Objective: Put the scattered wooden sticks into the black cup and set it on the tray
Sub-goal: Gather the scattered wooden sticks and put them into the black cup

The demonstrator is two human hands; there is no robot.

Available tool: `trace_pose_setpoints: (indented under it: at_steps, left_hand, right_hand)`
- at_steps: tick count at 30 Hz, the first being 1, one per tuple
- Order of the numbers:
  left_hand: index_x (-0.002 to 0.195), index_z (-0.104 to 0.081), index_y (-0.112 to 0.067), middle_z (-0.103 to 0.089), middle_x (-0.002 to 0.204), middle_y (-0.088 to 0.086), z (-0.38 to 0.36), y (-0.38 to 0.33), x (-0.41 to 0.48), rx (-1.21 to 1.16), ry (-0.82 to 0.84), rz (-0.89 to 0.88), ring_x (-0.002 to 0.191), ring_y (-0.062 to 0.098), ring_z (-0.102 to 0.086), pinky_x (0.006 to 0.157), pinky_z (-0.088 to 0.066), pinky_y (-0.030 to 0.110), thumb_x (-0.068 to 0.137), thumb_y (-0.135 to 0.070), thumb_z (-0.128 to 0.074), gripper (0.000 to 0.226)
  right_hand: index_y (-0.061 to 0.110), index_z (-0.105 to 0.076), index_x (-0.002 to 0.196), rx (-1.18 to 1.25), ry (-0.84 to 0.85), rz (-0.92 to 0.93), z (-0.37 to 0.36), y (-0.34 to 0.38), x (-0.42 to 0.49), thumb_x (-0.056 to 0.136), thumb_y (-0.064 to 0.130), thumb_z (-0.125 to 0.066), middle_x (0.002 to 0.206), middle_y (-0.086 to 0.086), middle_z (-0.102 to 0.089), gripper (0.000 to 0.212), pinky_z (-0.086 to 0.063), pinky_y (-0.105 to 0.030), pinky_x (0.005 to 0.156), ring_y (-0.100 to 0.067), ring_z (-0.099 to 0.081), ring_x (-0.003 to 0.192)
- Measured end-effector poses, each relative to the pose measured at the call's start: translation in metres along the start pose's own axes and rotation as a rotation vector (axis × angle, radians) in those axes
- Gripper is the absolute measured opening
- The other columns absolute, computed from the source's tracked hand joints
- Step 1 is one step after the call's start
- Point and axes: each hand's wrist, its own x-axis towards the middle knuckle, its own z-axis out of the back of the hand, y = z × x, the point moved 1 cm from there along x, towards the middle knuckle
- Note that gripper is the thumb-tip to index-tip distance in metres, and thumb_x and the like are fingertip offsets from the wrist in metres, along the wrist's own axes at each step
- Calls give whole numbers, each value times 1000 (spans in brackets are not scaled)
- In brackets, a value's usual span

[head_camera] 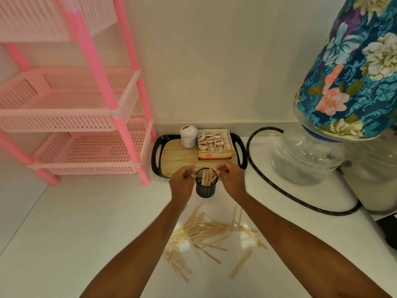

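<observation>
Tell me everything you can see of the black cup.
The black cup is a round, dark, mesh-walled holder, seemingly metal. It stands upright on the white counter just before the tray, not on it. Inside, wooden sticks lean with their tips above the rim. The left hand and right hand flank its rim with curled fingers; whether they touch it is unclear.

One wide-angle view, from a camera on the person's head, faces forward and down onto a white countertop (75, 244). It sits close: forearms (137, 254) enter from the bottom edge, left hand (181, 183) and right hand (232, 179) at centre.
</observation>
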Motion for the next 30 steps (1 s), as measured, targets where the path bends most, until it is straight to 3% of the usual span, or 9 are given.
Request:
trace_pose_setpoints:
  at_steps: [3,6,12,14,17,21,24,26,30]
  left_hand:
    - [123,-76,-10,-79,112,10,19,15,-5,179,25,2,108,30,-74,97,-61,39,99,-5,-66,27]
    - [129,-74,-15,-72,132,9,40,37,-11,505,194,34,119,24,-68,102,-49,27,95,-15,-73,33]
    - [158,-43,-21,-38,156,7,61,69,-33,1066,579,45,149,28,-35,120,-40,46,72,-66,-87,106]
    - [160,-35,-22,-31,157,6,56,73,-42,1172,628,18,151,28,-29,120,-39,50,63,-75,-87,122]
    - [159,-33,-24,-29,156,7,48,79,-52,1235,682,-66,149,30,-29,117,-42,52,61,-74,-88,122]
    - [150,-48,-26,-38,150,5,44,81,-57,1100,637,-126,144,27,-37,113,-44,46,72,-59,-87,93]
    - [159,-42,-25,-36,164,3,57,90,-63,1052,515,-120,152,24,-35,123,-35,43,87,-67,-70,88]
    - [163,-37,-23,-28,173,7,72,104,-72,1100,385,-137,160,27,-26,130,-27,43,92,-75,-57,90]
    - [167,-24,-23,-7,178,16,94,138,-100,1132,187,-61,167,37,0,132,-10,59,93,-86,-33,98]
  right_hand:
    - [1,-76,107,-88,18,-20,10,-12,-8,95,0,-70,102,-12,-78,13,-59,-33,90,-26,-74,99]
    - [4,-74,113,-240,115,-91,23,-32,-19,95,14,-76,111,-13,-75,21,-56,-36,91,-29,-71,106]
    - [16,-50,146,-783,541,-242,33,-64,-50,84,71,-73,146,-13,-45,86,-48,-48,111,-33,-48,139]
    - [14,-42,148,-860,554,-231,27,-67,-60,83,78,-68,149,-15,-41,94,-48,-50,110,-35,-44,140]
    - [11,-41,148,-849,569,-178,14,-66,-71,85,76,-67,149,-15,-40,95,-48,-48,108,-35,-43,140]
    - [14,-52,143,-607,607,-95,3,-63,-80,92,58,-73,142,-9,-50,71,-49,-41,108,-28,-50,134]
    - [18,-53,144,-529,506,-26,10,-66,-87,94,54,-73,143,-3,-51,65,-49,-40,107,-24,-50,135]
    - [19,-47,152,-584,424,-13,20,-76,-93,93,63,-67,158,-5,-42,77,-44,-43,116,-27,-42,147]
    - [20,-7,169,-806,380,-151,43,-111,-118,81,95,-41,177,-13,8,121,-7,-52,132,-34,7,164]
